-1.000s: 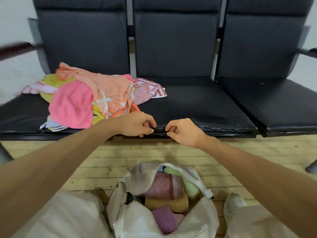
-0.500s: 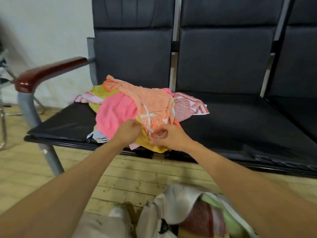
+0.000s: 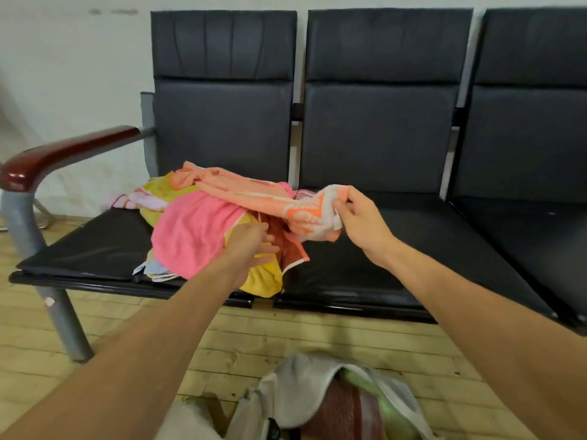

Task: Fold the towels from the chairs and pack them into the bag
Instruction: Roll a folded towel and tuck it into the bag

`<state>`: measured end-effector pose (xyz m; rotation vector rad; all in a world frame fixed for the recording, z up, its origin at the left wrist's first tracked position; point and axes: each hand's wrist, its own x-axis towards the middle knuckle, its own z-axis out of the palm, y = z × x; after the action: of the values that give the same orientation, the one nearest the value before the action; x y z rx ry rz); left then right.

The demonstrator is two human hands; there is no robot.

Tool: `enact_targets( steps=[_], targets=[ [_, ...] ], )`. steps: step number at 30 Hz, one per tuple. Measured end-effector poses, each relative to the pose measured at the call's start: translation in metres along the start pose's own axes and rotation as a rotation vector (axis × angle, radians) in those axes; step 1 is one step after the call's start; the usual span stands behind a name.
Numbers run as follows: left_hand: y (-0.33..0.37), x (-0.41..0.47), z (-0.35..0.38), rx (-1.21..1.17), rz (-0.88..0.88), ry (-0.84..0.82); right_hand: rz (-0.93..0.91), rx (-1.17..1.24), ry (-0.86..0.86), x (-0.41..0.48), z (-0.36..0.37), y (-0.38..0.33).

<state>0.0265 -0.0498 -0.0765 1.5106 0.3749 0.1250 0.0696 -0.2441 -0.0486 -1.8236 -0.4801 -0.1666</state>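
Observation:
A heap of towels lies on the left black seat (image 3: pixel 85 249): a pink towel (image 3: pixel 190 230) in front, a yellow one (image 3: pixel 263 277) beneath, an orange patterned towel (image 3: pixel 247 192) on top. My right hand (image 3: pixel 362 220) pinches the white-and-orange end of that orange towel and holds it stretched to the right above the middle seat. My left hand (image 3: pixel 251 246) rests with straight fingers on the pile, over a red-brown cloth. The white bag (image 3: pixel 301 385) stands open on the floor at the bottom edge, with folded towels inside.
The bench has three black seats; the middle seat (image 3: pixel 381 258) and right seat (image 3: pixel 540 230) lie to the right of the pile. A dark red wooden armrest (image 3: pixel 63 150) on a grey metal leg (image 3: pixel 54 296) bounds the left end. The floor is pale wooden boards (image 3: pixel 286 335).
My right hand has lifted the end of the orange towel and pulled it rightward off the pile. My left hand has moved onto the pile with fingers straightened. The view has shifted left.

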Motion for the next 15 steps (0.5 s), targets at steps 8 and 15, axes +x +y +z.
enact_targets(
  steps=[8,15],
  targets=[
    [0.004,0.001,0.081,-0.375,-0.130,0.010,-0.108,-0.495,-0.293,-0.038,-0.081,0.007],
    [-0.019,0.012,0.100,-0.378,-0.238,0.151,0.053,-0.828,-0.745,-0.072,-0.117,0.031]
  ],
)
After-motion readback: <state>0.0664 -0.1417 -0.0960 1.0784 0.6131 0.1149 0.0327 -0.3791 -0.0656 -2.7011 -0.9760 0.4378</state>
